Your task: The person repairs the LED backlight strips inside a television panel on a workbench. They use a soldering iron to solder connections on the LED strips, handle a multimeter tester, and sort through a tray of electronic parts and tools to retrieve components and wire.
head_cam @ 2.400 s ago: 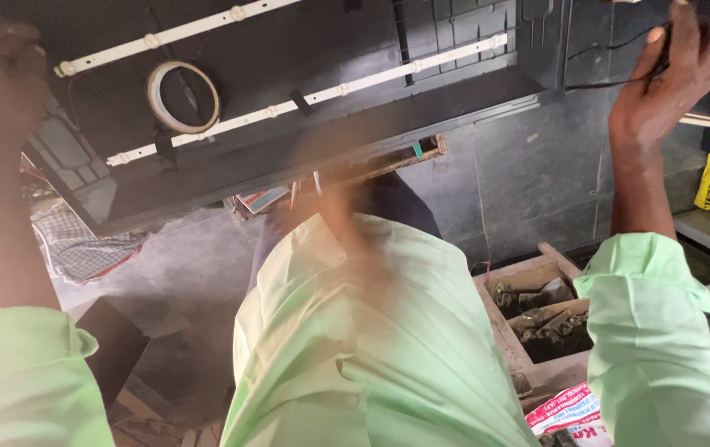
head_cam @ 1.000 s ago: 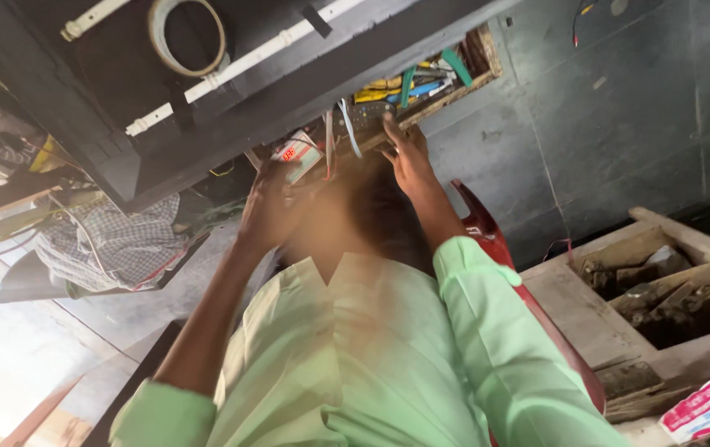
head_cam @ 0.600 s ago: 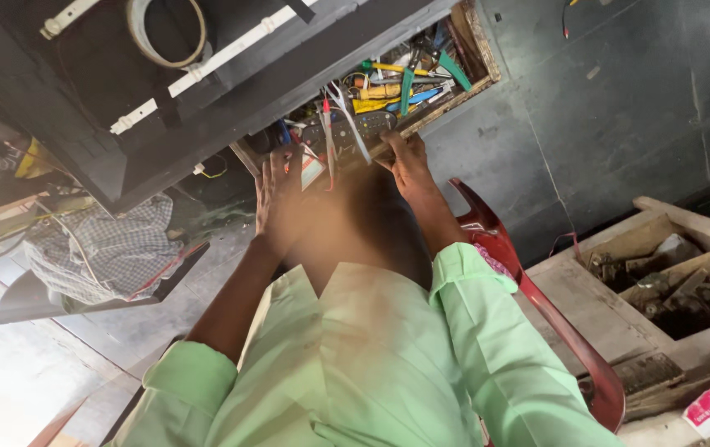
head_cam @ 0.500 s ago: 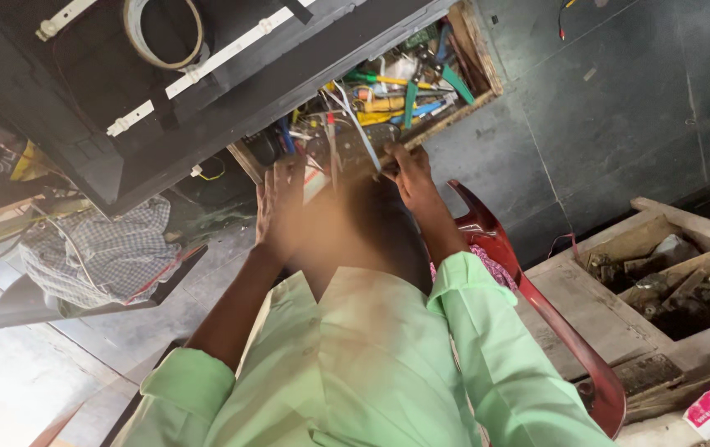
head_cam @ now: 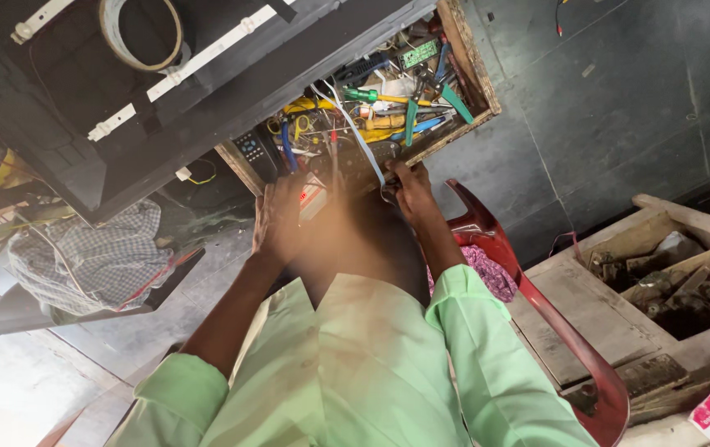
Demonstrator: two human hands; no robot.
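Drawer (head_cam: 462,50) of tools hangs open under the black surface (head_cam: 231,74), at its front edge. It's crammed: green screwdriver (head_cam: 363,94), teal pliers (head_cam: 411,124), yellow & blue wires, a remote (head_cam: 249,149) at its left corner.

R hand (head_cam: 409,186) is at the drawer's front lip, grip narrow, fingers pinched round a pale ribbon cable (head_cam: 363,141) that trails out of the clutter; prob. held so to draw it free of the tangle.

L hand (head_cam: 279,219) is just below the drawer's left corner by a small white item w/ red light (head_cam: 309,199). It's blurred, so can't tell if its grip holds anything.

On the surface: tape roll (head_cam: 141,35), white LED strips (head_cam: 198,62). Red chair (head_cam: 529,298) sits to the right, checked cloth (head_cam: 90,257) to the left.
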